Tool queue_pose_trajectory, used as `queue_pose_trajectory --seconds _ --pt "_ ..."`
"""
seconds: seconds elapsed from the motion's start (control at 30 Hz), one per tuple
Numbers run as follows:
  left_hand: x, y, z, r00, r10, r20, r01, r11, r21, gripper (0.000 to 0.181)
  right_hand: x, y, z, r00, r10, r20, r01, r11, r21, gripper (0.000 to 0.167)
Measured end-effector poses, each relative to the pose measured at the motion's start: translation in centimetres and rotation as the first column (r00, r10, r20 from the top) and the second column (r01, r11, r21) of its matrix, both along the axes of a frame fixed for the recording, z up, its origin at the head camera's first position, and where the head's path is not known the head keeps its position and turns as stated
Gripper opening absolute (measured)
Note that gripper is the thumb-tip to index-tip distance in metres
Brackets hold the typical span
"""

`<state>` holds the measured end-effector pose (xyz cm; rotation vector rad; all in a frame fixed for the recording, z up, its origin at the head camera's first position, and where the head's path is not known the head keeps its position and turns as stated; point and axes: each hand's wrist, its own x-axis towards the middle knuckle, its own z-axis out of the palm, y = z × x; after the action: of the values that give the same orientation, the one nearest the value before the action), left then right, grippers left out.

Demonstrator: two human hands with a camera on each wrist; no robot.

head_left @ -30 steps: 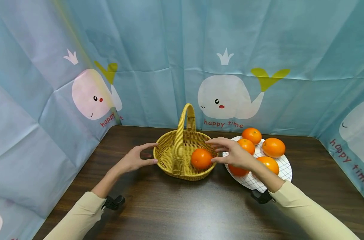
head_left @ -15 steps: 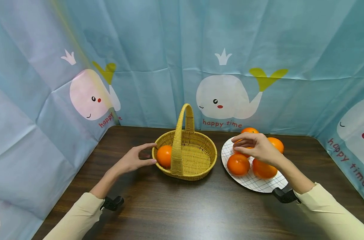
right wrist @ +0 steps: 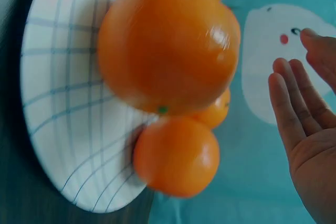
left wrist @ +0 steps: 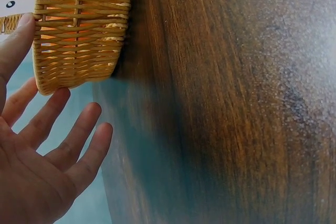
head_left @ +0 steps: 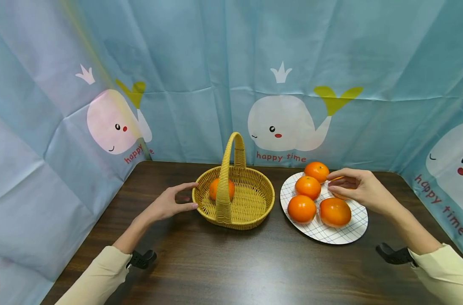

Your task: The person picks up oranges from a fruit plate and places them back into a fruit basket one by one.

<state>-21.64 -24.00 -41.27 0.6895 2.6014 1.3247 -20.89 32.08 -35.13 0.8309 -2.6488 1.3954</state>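
Observation:
At the left end of the yellow wicker basket (head_left: 254, 201), my left hand (head_left: 170, 202) touches the rim with thumb and fingertips spread apart. The left wrist view shows the thumb of that hand (left wrist: 37, 166) at the basket's edge (left wrist: 81, 30) and a fingertip against its side. One orange (head_left: 214, 189) lies in the basket, partly behind the handle. My right hand (head_left: 362, 188) hovers over the right side of a white checked plate (head_left: 322, 236), holding nothing. Beneath its fingers an orange (head_left: 339, 195) is mostly hidden. More oranges (head_left: 335, 212) rest on the plate.
The plate and basket stand apart on a dark wooden table (head_left: 231, 262). A blue curtain (head_left: 193, 84) with whale prints hangs close behind the table and along both sides.
My right hand has moved from the basket's right end to above the plate's right side. The orange in the basket has rolled from right to left. My left hand stays at the rim.

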Motion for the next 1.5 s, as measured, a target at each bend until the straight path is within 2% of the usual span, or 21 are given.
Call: queue_pose_trajectory --seconds 0.2,0.4,0.5,0.63,0.8,1.03,1.23,1.5 --pt "0.1 0.0 -0.1 1.000 -0.002 0.001 0.002 1.000 0.006 0.068 0.8 2.3 -0.5 1.000 0.006 -0.002 -0.006 0.999 0.043 0.040" --pt "0.1 0.0 -0.1 1.000 0.000 0.008 0.000 1.000 0.005 0.069 1.5 4.1 -1.0 0.993 0.116 -0.001 -0.115 0.990 0.084 0.066" --pt "0.1 -0.1 -0.1 1.000 0.002 0.007 -0.002 1.000 0.006 0.068 1.8 4.7 -1.3 0.981 0.188 0.040 -0.190 0.978 0.085 0.076" --pt "0.1 -0.1 -0.1 1.000 -0.003 0.005 0.003 1.000 0.013 0.068 2.0 5.1 -1.8 0.964 0.237 0.124 -0.247 0.967 0.068 0.085" --pt "0.1 0.0 -0.1 1.000 -0.005 0.006 0.005 1.000 0.014 0.069 2.3 5.1 -2.6 0.953 0.234 0.192 -0.249 0.967 0.057 0.088" --pt "0.1 -0.1 -0.1 1.000 -0.007 0.027 0.007 1.000 0.014 0.068 2.0 4.9 -4.4 0.949 0.225 0.220 -0.237 0.971 0.029 0.086" --pt "0.1 0.0 -0.2 0.999 -0.012 0.033 0.012 0.999 0.030 0.068 1.1 4.7 -5.8 0.958 0.236 0.163 -0.243 0.970 0.024 0.077" --pt "0.2 0.0 -0.1 1.000 -0.008 0.020 0.007 0.999 0.036 0.067 1.2 4.6 -6.0 0.976 0.182 0.120 -0.189 0.980 0.054 0.074"
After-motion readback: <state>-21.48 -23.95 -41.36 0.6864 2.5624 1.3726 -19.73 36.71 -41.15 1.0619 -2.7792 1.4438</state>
